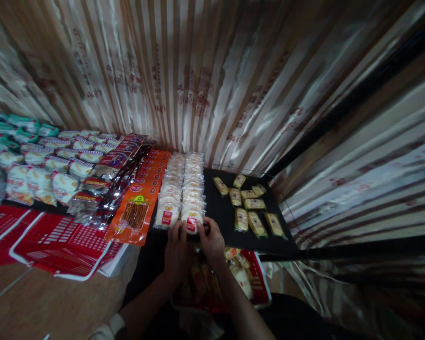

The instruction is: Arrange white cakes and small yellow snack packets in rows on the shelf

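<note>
Two rows of clear packets with round white rice crackers run back along the black shelf (217, 231). My left hand (176, 250) holds the left edge of the front rice cracker packet (191, 223) of the right-hand row, fingers bent. On that packet's other edge, my right hand (212, 238) grips with thumb and fingers. The left row of rice cracker packets (167, 213) stands beside it. Below my forearms sits a red basket (264, 283) with several wrapped snacks in it, partly hidden by my arms.
Small yellow-wrapped bars (255, 204) lie scattered on the right. Leftward are orange snack bags (136, 200), dark red packets (109, 163), white packets (65, 186) and green packets (24, 125). More red baskets (63, 241) are at lower left. A striped curtain (198, 71) and black pole (340, 104) border the shelf.
</note>
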Demonstrator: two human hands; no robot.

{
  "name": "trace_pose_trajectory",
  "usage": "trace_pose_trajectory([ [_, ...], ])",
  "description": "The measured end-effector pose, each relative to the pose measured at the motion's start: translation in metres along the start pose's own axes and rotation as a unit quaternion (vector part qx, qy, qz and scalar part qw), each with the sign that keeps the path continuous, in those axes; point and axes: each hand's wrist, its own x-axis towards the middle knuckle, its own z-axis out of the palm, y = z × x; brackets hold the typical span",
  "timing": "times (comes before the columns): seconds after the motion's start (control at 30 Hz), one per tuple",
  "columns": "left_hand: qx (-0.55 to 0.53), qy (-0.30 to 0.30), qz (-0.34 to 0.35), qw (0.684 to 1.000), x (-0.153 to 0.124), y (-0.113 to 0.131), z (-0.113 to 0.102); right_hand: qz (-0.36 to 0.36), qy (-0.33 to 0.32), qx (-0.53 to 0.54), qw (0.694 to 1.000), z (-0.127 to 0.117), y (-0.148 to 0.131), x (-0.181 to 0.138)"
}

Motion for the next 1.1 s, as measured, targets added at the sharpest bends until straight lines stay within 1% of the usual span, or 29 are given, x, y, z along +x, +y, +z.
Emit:
trace_pose_trajectory([
  [0.1,-0.02,-0.024,-0.017,0.999,-0.001,0.001,-0.004,-0.013,0.024,0.089,0.996,-0.002,0.009,-0.013],
  [0.13,-0.027,-0.033,-0.016,0.999,-0.002,0.002,-0.006,-0.019,0.036,0.106,0.994,-0.004,0.013,-0.019],
  [0.2,-0.036,-0.044,-0.008,0.998,-0.003,0.003,-0.01,-0.028,0.061,0.102,0.993,-0.011,0.023,-0.033],
  [0.27,-0.036,-0.05,-0.002,0.998,-0.006,0.005,-0.013,-0.031,0.081,0.059,0.994,-0.021,0.039,-0.046],
  [0.33,-0.03,-0.053,0.01,0.998,-0.014,0.008,-0.013,-0.033,0.091,-0.005,0.995,-0.033,0.062,-0.058],
  [0.4,-0.032,-0.06,0.038,0.997,-0.027,0.012,-0.01,-0.037,0.092,-0.088,0.991,-0.044,0.089,-0.069],
  [0.47,-0.048,-0.08,0.073,0.993,-0.043,0.017,-0.003,-0.016,0.091,-0.165,0.982,-0.052,0.116,-0.081],
  [0.53,-0.073,-0.122,0.094,0.985,-0.059,0.024,0.004,0.005,0.06,-0.238,0.969,-0.056,0.138,-0.092],
  [0.63,-0.102,-0.206,0.082,0.97,-0.078,0.037,0.011,0.044,0.003,-0.301,0.952,-0.057,0.157,-0.104],
  [0.73,-0.118,-0.279,0.067,0.951,-0.085,0.048,0.01,0.074,-0.04,-0.321,0.943,-0.057,0.158,-0.109],
  [0.83,-0.136,-0.308,0.051,0.94,-0.085,0.055,0.006,0.081,-0.059,-0.328,0.939,-0.059,0.152,-0.108],
  [0.93,-0.149,-0.311,0.041,0.938,-0.083,0.057,0.002,0.066,-0.065,-0.32,0.943,-0.063,0.143,-0.106],
  [1.1,-0.156,-0.274,0.044,0.948,-0.081,0.058,-0.004,0.012,-0.041,-0.291,0.956,-0.07,0.129,-0.102],
])
